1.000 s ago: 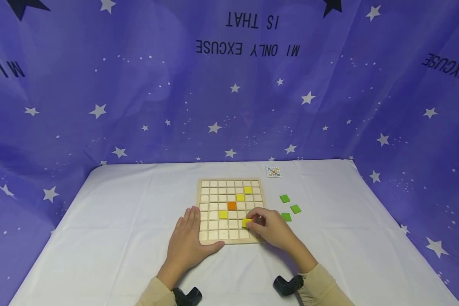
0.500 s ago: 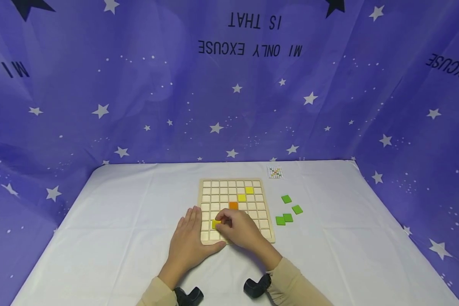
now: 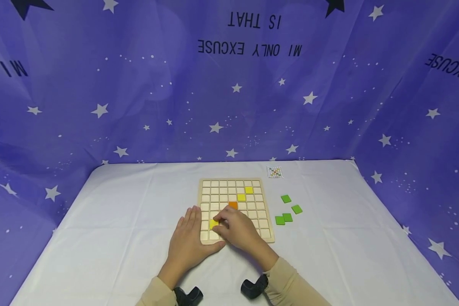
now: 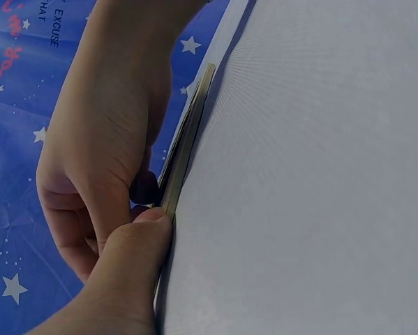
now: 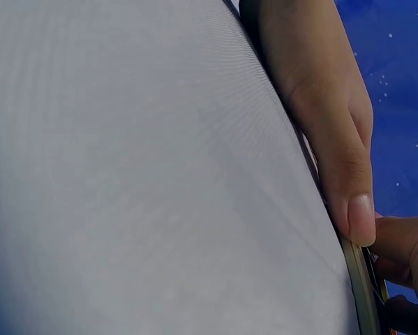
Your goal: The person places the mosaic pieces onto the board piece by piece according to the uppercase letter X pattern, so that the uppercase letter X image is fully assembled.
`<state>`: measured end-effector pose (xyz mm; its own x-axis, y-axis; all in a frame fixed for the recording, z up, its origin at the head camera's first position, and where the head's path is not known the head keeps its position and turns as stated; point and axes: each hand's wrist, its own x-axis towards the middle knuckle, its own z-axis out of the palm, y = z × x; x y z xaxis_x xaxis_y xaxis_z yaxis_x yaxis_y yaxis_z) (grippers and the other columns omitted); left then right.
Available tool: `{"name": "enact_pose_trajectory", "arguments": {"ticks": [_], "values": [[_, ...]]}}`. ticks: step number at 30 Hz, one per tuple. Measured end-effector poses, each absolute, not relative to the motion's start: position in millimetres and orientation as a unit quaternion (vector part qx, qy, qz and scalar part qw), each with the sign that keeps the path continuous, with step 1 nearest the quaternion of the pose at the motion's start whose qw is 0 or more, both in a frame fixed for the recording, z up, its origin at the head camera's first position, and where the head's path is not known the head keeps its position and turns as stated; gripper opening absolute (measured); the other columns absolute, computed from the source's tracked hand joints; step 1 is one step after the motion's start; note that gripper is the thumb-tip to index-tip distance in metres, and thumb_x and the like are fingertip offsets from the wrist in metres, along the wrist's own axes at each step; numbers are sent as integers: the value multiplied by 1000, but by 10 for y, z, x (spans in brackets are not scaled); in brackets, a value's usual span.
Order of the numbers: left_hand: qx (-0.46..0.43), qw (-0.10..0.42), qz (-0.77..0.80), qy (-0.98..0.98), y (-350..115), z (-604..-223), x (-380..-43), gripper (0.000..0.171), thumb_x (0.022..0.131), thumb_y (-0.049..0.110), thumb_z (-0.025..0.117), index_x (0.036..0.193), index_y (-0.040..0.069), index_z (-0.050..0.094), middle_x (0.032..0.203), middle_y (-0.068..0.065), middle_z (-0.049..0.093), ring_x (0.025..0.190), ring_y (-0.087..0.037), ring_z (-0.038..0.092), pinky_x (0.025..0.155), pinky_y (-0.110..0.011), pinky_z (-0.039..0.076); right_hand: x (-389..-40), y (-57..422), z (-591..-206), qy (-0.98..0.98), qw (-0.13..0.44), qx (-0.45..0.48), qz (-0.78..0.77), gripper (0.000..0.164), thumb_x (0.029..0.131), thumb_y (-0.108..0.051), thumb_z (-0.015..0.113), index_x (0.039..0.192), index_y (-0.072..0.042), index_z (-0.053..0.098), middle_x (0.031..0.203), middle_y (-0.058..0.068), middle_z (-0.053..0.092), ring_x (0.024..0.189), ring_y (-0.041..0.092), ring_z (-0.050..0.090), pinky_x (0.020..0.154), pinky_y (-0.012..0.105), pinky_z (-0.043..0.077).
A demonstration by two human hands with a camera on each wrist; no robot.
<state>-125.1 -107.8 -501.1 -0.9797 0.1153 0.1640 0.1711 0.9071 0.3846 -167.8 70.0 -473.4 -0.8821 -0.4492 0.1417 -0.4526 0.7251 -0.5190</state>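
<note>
A wooden grid board lies on the table, its near edge also showing as a thin strip in the left wrist view. My left hand rests against it, straight fingers along the left side and thumb at the front edge. Over the lower left squares, my right hand pinches a yellow tile between thumb and fingers, down at a square near the left column. Two more yellow tiles and an orange tile run diagonally up to the right. Part of the board is hidden under the right hand.
Several green tiles lie loose on the white cloth right of the board. A small card with a printed colour grid lies behind them. A purple starry curtain surrounds the table's back and sides.
My right hand has carried the yellow tile leftward across the board to the lower left squares, then shifted slightly further left. The left hand keeps its place.
</note>
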Motion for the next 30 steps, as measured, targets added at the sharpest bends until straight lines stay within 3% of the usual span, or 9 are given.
{"name": "enact_pose_trajectory", "arguments": {"ticks": [13, 22, 30], "values": [[-72, 63, -207, -974, -1065, -5002, -1240, 132, 70, 91, 53, 156, -2, 18, 164, -18, 22, 153, -33, 20, 125, -50, 20, -1643, 843, -4691, -917, -8, 274, 290, 12, 90, -29, 74, 100, -22, 76, 91, -13, 61, 77, 2, 52, 69, 19, 47], [-68, 65, -218, -971, -1060, -4982, -1239, 131, 69, 88, 58, 157, -1, 19, 164, -17, 23, 153, -32, 20, 125, -49, 20, -1654, 1410, -4556, -927, 3, 209, 310, 26, 88, -27, 76, 113, -23, 72, 90, -15, 60, 78, 4, 54, 68, 21, 47], [-66, 62, -220, -971, -1072, -4983, -1235, 131, 69, 87, 59, 157, -1, 18, 164, -17, 21, 154, -32, 19, 125, -49, 19, -1720, 2025, -4527, -953, -29, 144, 265, 39, 88, -25, 76, 126, -17, 67, 94, -8, 60, 82, 10, 52, 72, 29, 46]]}}
